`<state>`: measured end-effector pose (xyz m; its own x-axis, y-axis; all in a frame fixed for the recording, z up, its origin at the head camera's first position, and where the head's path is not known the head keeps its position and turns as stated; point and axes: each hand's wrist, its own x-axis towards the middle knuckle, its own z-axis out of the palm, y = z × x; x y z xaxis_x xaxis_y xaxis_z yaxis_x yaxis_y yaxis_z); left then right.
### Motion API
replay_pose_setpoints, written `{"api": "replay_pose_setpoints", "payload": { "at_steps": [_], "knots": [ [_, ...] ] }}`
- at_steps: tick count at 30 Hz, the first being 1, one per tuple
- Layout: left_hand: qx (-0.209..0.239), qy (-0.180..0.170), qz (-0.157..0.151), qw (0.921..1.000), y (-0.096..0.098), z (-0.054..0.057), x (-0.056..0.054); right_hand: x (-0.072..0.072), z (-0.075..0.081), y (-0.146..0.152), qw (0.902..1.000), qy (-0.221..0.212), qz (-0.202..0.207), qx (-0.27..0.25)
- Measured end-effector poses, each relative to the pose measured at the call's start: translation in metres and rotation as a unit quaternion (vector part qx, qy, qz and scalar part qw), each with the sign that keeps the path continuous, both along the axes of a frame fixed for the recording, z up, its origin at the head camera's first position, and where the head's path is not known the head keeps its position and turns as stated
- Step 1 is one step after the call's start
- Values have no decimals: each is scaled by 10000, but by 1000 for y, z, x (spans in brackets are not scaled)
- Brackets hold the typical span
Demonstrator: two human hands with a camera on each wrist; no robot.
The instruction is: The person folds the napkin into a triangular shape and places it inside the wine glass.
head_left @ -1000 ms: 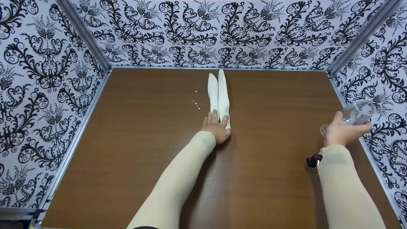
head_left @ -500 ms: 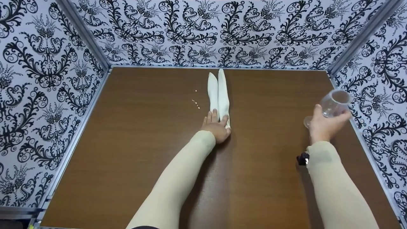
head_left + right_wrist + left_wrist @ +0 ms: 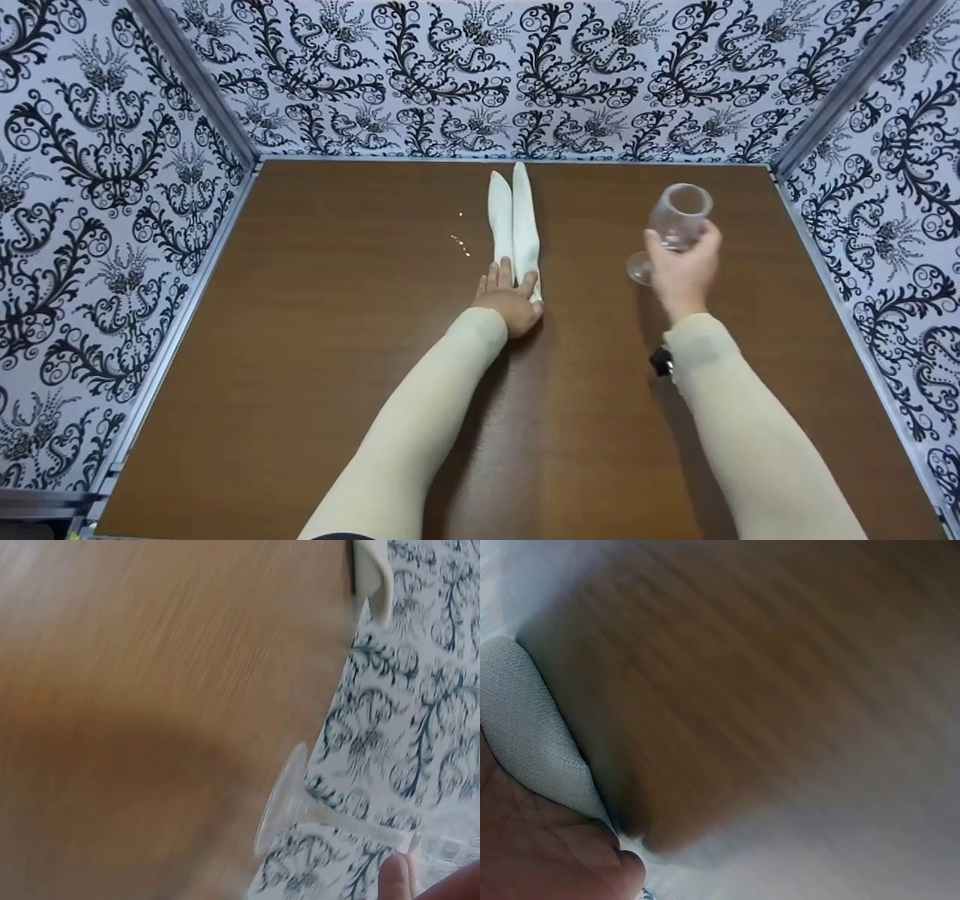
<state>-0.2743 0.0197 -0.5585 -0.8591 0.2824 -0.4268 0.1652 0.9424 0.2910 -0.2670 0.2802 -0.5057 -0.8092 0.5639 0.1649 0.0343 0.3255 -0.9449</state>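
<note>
A white woven cloth [image 3: 525, 217], rolled into two long parallel rolls, lies on the brown table towards the back. My left hand [image 3: 508, 309] rests on the near end of it, fingers straight. The cloth's edge [image 3: 536, 720] shows beside the palm in the left wrist view. To the right, my right hand [image 3: 684, 276] grips a clear stemmed glass [image 3: 681, 211] and holds it above the table, mouth up and leaning to the right. Its round foot [image 3: 281, 802] and stem appear in the right wrist view; the fingers hide part of the bowl.
The wooden table [image 3: 322, 360] is bordered by metal rails. Black-and-white patterned walls [image 3: 450, 75] stand at its back and sides. Several small white specks [image 3: 461, 244] lie left of the cloth.
My right hand has carried the glass leftward from the right wall, over the table and nearer the cloth. The left hand and the cloth have stayed put.
</note>
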Motion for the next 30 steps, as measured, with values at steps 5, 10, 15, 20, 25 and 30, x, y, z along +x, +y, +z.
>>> {"api": "replay_pose_setpoints", "payload": {
  "at_steps": [5,10,15,20,25,30],
  "knots": [
    [19,68,22,10000,0,0,1,-7,-3,-26,9983,61,505,275],
    [72,130,47,9999,-1,2,3,-14,-4,-48,9951,30,954,250],
    [62,132,47,9999,-2,3,4,-19,-8,-62,9906,-49,1362,149],
    [-14,65,70,10000,0,-2,0,-22,-9,-71,9864,-6,1637,170],
    [10,13,88,10000,2,-6,-5,-23,-10,-78,9825,-132,1836,272],
    [80,31,101,9999,1,-6,-4,-25,-11,-82,9802,-241,1936,330]
  ]
}}
